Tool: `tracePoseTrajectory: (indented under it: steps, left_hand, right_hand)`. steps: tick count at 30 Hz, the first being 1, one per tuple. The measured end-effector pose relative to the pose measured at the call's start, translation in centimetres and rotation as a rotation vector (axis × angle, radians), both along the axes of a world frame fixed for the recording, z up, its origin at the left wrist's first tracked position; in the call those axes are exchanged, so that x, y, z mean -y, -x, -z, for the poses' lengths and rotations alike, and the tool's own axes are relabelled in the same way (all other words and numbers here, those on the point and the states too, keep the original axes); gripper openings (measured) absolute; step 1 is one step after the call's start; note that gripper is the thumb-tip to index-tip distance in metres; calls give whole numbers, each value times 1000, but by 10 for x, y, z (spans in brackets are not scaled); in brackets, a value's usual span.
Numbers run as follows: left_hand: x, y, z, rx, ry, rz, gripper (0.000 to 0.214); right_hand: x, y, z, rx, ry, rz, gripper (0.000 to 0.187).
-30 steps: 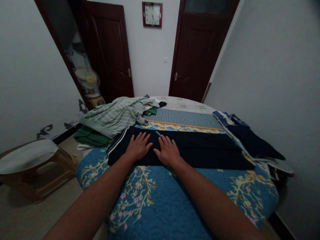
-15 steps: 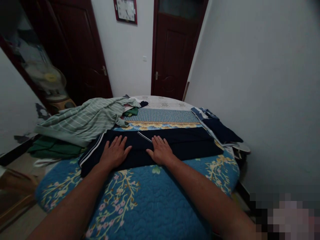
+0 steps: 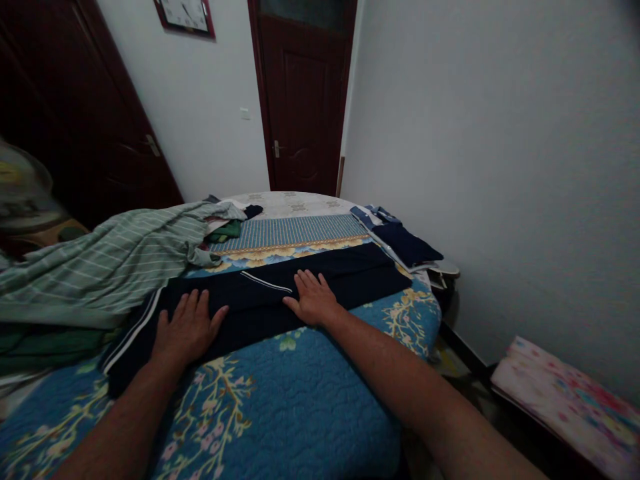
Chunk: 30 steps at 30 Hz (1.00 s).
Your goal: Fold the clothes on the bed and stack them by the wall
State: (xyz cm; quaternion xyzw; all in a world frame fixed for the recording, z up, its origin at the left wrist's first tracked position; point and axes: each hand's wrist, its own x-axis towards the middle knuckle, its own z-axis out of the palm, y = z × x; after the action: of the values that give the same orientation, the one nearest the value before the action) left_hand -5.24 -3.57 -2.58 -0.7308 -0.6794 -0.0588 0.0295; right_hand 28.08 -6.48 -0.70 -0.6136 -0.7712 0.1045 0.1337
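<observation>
A dark navy garment with white side stripes (image 3: 345, 283) lies folded lengthwise across a bed with a blue floral quilt (image 3: 300, 407). My left hand (image 3: 186, 327) rests flat on the garment's left part, fingers spread and open. My right hand (image 3: 312, 299) lies flat near its middle, fingers stretched out, beside a thin white stripe. Neither hand holds anything.
A green striped garment (image 3: 105, 257) is heaped at the left over darker green cloth. Folded navy clothes (image 3: 400, 241) sit at the bed's far right edge. A floral cushion (image 3: 570, 400) lies by the right wall. Two dark doors and a wall clock (image 3: 184, 15) stand behind.
The view has swung to the right. My hands have drifted apart along the navy garment, the left one sliding left, both still flat on it.
</observation>
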Motion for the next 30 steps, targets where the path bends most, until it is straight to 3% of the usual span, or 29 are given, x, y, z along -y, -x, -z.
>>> tracePoseTrajectory:
  steps: [6, 12, 16, 21, 26, 30]
  left_hand:
    - [-3, 2, 0, 16, 3, -14, 96]
    - [-2, 0, -1, -18, -5, -17, 93]
    - [11, -8, -14, -37, -107, 19, 78]
    - [28, -14, -34, -57, -189, 337, 64]
    - [30, -6, -38, -61, -176, 310, 47]
    - [32, 3, -35, -95, -111, 300, 63]
  right_hand:
    - [-13, -51, 1, 44, -5, 188, 90]
    - [-25, -144, 0, 121, 58, 523, 86]
    - [-28, -187, 7, 196, 34, 700, 79]
    - [-32, -195, 20, 227, -55, 744, 71]
    - [-30, -194, 25, 242, -93, 699, 63]
    - [-27, -197, 28, 266, -88, 661, 64]
